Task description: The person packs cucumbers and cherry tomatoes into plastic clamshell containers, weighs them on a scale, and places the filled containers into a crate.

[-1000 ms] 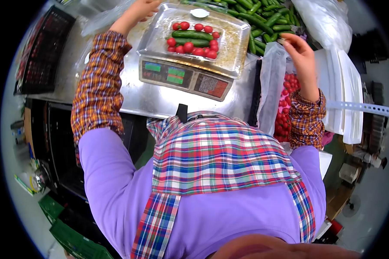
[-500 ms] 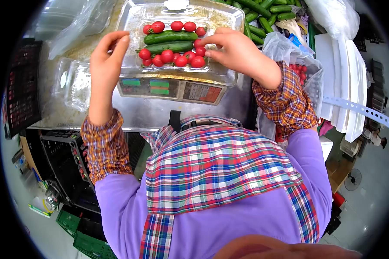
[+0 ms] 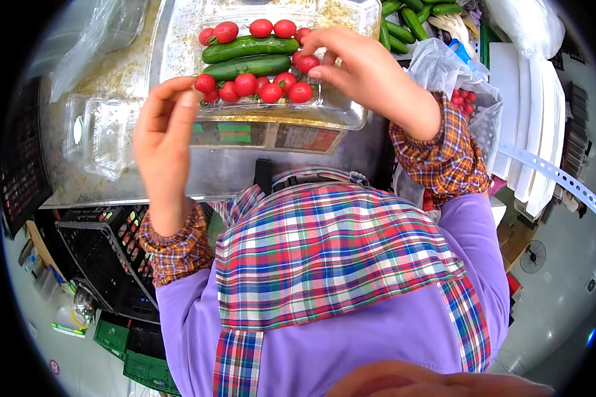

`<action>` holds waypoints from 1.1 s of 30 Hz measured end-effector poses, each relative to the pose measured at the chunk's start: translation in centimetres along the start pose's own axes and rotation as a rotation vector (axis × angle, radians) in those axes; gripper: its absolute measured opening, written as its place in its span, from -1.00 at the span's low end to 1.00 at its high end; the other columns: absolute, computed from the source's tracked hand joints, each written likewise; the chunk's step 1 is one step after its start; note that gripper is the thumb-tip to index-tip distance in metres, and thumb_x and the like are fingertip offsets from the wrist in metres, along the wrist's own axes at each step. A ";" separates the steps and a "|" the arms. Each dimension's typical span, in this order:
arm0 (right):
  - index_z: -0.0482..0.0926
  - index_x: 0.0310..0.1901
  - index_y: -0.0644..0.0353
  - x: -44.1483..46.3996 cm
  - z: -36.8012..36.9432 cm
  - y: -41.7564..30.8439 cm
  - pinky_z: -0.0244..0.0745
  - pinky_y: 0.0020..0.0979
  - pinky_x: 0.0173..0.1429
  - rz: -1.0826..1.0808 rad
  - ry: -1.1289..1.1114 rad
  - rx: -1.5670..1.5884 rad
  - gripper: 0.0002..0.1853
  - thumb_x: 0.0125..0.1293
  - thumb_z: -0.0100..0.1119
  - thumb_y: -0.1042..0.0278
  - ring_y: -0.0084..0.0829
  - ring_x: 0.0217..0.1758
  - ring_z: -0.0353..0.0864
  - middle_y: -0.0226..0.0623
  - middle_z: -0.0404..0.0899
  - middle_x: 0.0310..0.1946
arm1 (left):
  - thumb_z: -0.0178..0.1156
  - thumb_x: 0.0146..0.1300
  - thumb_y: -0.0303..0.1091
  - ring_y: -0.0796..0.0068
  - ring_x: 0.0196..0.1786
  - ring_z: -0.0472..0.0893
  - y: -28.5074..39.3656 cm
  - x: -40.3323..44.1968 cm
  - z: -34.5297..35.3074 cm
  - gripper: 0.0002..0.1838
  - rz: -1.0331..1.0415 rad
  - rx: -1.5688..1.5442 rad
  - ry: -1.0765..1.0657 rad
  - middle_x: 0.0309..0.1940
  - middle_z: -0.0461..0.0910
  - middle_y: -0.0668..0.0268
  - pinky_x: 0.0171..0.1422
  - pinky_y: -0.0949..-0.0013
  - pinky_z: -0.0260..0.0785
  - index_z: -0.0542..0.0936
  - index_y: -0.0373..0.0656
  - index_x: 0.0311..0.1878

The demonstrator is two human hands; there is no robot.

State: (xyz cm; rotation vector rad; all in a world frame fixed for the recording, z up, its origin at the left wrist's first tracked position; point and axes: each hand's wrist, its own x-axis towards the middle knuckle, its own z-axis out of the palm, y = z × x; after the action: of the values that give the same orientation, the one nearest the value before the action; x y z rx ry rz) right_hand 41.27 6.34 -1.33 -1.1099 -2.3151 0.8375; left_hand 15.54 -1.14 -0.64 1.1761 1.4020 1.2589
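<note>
A clear plastic box (image 3: pixel 317 99) holds two cucumbers (image 3: pixel 248 67) side by side, with cherry tomatoes (image 3: pixel 245 84) in rows above and below them. The box sits on the metal pan (image 3: pixel 371 40) of a weighing scale (image 3: pixel 258 135). My right hand (image 3: pixel 364 76) has thumb and index finger around a cherry tomato (image 3: pixel 307 63) at the box's right end. At the left end, my left hand (image 3: pixel 165 129) has curled fingers, thumb and index slightly apart, the index tip against a cherry tomato (image 3: pixel 205 83). Nothing shows between those two fingertips.
Empty clear boxes (image 3: pixel 102 135) lie on the metal table (image 3: pixel 66 182) at left. Loose cucumbers (image 3: pixel 414 23) are heaped at upper right, near a plastic bag (image 3: pixel 487 116) containing more tomatoes. White foam sheets (image 3: pixel 540 132) stand at right. Black crates (image 3: pixel 99 258) sit below the table at left.
My left hand has come down to the lower left tomato. My right hand stays at the right end, its fingers on a cherry tomato. The view has shifted slightly.
</note>
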 end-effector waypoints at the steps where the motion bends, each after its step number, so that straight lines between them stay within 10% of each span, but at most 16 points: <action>1: 0.54 -0.14 0.16 -0.4 -0.2 -0.6 0.55 -0.46 -0.20 0.064 -0.001 0.032 -0.74 0.10 0.30 0.49 -0.46 -0.24 0.64 -0.29 0.60 -0.21 | 0.11 0.31 -0.43 0.71 -0.23 0.47 0.3 -0.4 1.0 -0.78 -0.020 -0.059 -0.078 -0.24 0.57 0.40 -0.16 0.62 0.28 0.53 -0.23 0.00; 8: 0.53 -0.14 0.23 -3.5 -0.3 -3.2 0.58 -0.46 -0.20 -0.007 0.092 0.270 -0.73 0.10 0.31 0.44 -0.41 -0.30 0.67 -0.22 0.60 -0.32 | 0.21 0.20 -0.56 0.64 -0.15 0.55 0.5 -1.5 6.4 -0.78 -0.162 -0.383 -0.392 -0.23 0.57 0.33 -0.03 0.59 0.43 0.49 -0.31 -0.08; 23: 0.55 -0.19 0.26 -7.8 -0.8 -4.2 0.51 -0.40 -0.26 -0.227 0.151 0.121 -0.75 0.04 0.29 0.52 -0.30 -0.34 0.59 -0.22 0.56 -0.38 | 0.19 0.19 -0.51 0.72 -0.38 0.55 1.0 -3.3 8.5 -0.93 -0.129 -0.027 -0.469 -0.44 0.57 0.40 -0.32 0.65 0.41 0.52 -0.29 -0.30; 28: 0.57 -0.24 0.26 -14.4 -3.9 -1.7 0.51 -0.46 -0.30 -0.071 0.261 0.243 -0.81 0.05 0.22 0.55 -0.39 -0.41 0.60 -0.24 0.57 -0.41 | 0.16 0.23 -0.49 0.67 -0.35 0.56 1.2 -5.0 13.1 -0.93 -0.189 -0.056 -0.605 -0.42 0.58 0.36 -0.29 0.58 0.41 0.51 -0.30 -0.28; 33: 0.58 -0.13 0.26 -27.8 -7.6 4.0 0.47 -0.59 -0.30 0.563 0.765 0.555 -0.81 0.22 0.10 0.48 -0.63 -0.38 0.55 -0.38 0.60 -0.38 | 0.11 0.29 -0.45 0.60 -0.37 0.52 -0.7 -6.6 14.5 -0.93 -0.226 -0.068 -0.645 -0.40 0.54 0.34 -0.27 0.53 0.40 0.50 -0.26 -0.25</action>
State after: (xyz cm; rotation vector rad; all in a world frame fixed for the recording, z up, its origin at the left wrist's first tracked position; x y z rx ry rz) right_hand 64.30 -11.50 -2.00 -1.4848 -1.0727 0.9405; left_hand 30.77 -5.44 -2.51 1.1948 0.9648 0.6717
